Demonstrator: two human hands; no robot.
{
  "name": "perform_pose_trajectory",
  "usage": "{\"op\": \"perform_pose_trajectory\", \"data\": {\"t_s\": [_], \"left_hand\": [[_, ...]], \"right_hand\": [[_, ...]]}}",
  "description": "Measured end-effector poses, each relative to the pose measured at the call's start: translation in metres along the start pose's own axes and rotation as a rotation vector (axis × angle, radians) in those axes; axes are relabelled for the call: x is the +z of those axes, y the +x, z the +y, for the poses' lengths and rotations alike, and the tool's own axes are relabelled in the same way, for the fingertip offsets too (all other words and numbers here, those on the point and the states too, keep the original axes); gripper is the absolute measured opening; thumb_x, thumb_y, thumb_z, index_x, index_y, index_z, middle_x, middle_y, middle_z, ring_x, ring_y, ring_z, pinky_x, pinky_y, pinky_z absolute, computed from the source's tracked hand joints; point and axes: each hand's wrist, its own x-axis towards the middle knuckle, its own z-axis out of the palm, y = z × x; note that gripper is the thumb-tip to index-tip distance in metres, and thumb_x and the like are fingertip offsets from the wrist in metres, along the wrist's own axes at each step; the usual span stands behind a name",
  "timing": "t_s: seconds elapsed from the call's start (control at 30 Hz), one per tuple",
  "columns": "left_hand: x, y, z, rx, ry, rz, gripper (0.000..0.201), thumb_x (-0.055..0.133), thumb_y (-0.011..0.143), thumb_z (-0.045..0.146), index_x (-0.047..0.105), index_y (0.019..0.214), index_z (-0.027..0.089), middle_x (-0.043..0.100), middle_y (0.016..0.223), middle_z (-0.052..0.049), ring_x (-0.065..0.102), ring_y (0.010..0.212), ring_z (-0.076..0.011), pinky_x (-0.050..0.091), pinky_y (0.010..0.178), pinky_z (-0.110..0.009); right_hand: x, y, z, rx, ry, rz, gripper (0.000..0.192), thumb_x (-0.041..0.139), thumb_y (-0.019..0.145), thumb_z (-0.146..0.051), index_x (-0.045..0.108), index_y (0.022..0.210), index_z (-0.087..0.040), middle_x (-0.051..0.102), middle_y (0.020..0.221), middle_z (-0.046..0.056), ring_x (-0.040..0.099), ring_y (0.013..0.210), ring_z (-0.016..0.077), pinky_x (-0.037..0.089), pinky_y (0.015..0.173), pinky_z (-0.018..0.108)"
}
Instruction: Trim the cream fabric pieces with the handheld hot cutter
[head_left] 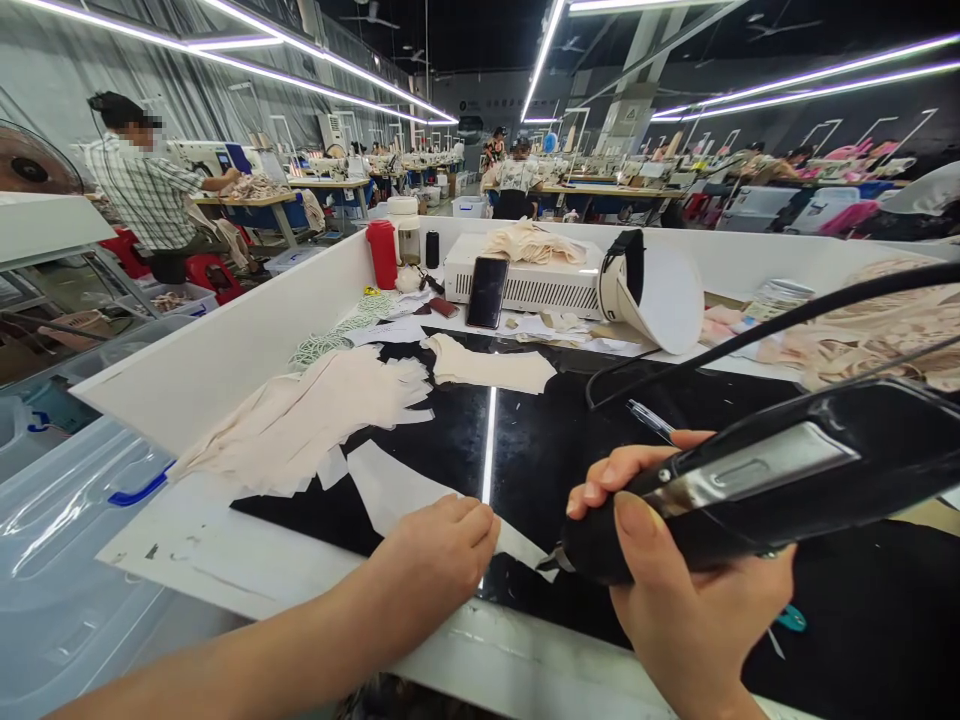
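My right hand (690,590) wraps round a black corded electric cutter (780,480) with a silver plate on its side. Its narrow metal tip points left and meets the right end of a white pattern-shaped piece (397,490); whether that piece is paper or fabric I cannot tell. My left hand (442,550) is closed, fingers pressed together, on the middle of this piece against the black work surface (540,460). Behind it lie a fanned stack of beige fabric pieces (315,410) and a smaller beige stack (491,365).
A phone (487,292) leans on a white vented box (540,270). A white cone-shaped lamp (660,290) stands to its right. The cutter's black cable (795,320) arcs over the right side. A pen (649,420) lies nearby. A low white wall (247,340) edges the table.
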Motion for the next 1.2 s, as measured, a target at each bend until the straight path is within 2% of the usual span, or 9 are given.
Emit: {"op": "perform_pose_trajectory", "data": {"t_s": [0.1, 0.2, 0.3, 0.37, 0.67, 0.9, 1.2], "left_hand": [[-0.002, 0.003, 0.007, -0.026, -0.015, 0.023, 0.026, 0.063, 0.100, 0.000, 0.067, 0.123, 0.010, 0.075, 0.104, -0.009, 0.075, 0.096, -0.0257, 0.064, 0.095, -0.039], [0.004, 0.001, 0.016, -0.075, -0.011, 0.084, 0.029, 0.069, 0.110, 0.025, 0.064, 0.135, 0.012, 0.078, 0.111, -0.012, 0.078, 0.108, -0.0304, 0.064, 0.102, -0.047], [0.011, -0.002, 0.025, -0.112, 0.012, 0.149, 0.060, 0.080, 0.102, 0.060, 0.063, 0.139, 0.016, 0.079, 0.122, -0.018, 0.078, 0.117, -0.0356, 0.064, 0.105, -0.053], [0.013, -0.003, 0.029, -0.112, 0.024, 0.176, 0.074, 0.086, 0.094, 0.068, 0.062, 0.142, 0.017, 0.079, 0.126, -0.020, 0.078, 0.120, -0.0371, 0.064, 0.106, -0.053], [0.016, -0.005, 0.034, -0.121, 0.045, 0.198, 0.083, 0.089, 0.086, 0.074, 0.065, 0.140, 0.016, 0.079, 0.129, -0.022, 0.077, 0.125, -0.0368, 0.061, 0.112, -0.049], [0.021, -0.008, 0.036, -0.121, 0.038, 0.192, 0.082, 0.082, 0.093, 0.075, 0.062, 0.144, 0.014, 0.076, 0.136, -0.024, 0.074, 0.132, -0.0383, 0.058, 0.116, -0.049], [0.020, -0.005, 0.036, -0.122, 0.010, 0.224, 0.083, 0.086, 0.089, 0.073, 0.062, 0.142, 0.014, 0.077, 0.134, -0.022, 0.075, 0.131, -0.0374, 0.059, 0.116, -0.049]], "right_hand": [[0.000, -0.001, -0.002, 0.010, 0.002, -0.003, 0.044, 0.092, 0.086, -0.016, 0.066, 0.120, -0.028, 0.076, 0.083, -0.004, 0.070, 0.061, 0.0158, 0.063, 0.054, 0.030], [0.000, -0.001, -0.003, 0.024, 0.010, -0.008, 0.045, 0.091, 0.085, -0.014, 0.066, 0.120, -0.028, 0.077, 0.083, -0.005, 0.071, 0.061, 0.0157, 0.065, 0.056, 0.030], [0.001, 0.000, -0.002, 0.031, 0.000, -0.010, 0.044, 0.091, 0.085, -0.015, 0.067, 0.119, -0.028, 0.076, 0.083, -0.004, 0.072, 0.062, 0.0165, 0.066, 0.056, 0.031], [0.001, 0.000, -0.002, 0.029, -0.008, -0.010, 0.043, 0.092, 0.085, -0.017, 0.067, 0.119, -0.028, 0.076, 0.083, -0.004, 0.072, 0.063, 0.0170, 0.067, 0.056, 0.031], [-0.003, -0.001, -0.004, 0.072, -0.001, 0.004, 0.044, 0.096, 0.083, -0.024, 0.068, 0.117, -0.028, 0.075, 0.081, -0.003, 0.072, 0.068, 0.0188, 0.068, 0.056, 0.032], [0.017, 0.022, 0.001, 0.067, 0.055, 0.081, 0.044, 0.090, 0.077, -0.018, 0.066, 0.113, -0.028, 0.074, 0.075, -0.007, 0.067, 0.057, 0.0167, 0.065, 0.053, 0.031], [0.019, 0.022, 0.017, 0.055, 0.066, 0.019, 0.045, 0.095, 0.078, -0.022, 0.066, 0.113, -0.027, 0.075, 0.076, -0.006, 0.067, 0.058, 0.0166, 0.064, 0.052, 0.032]]}}
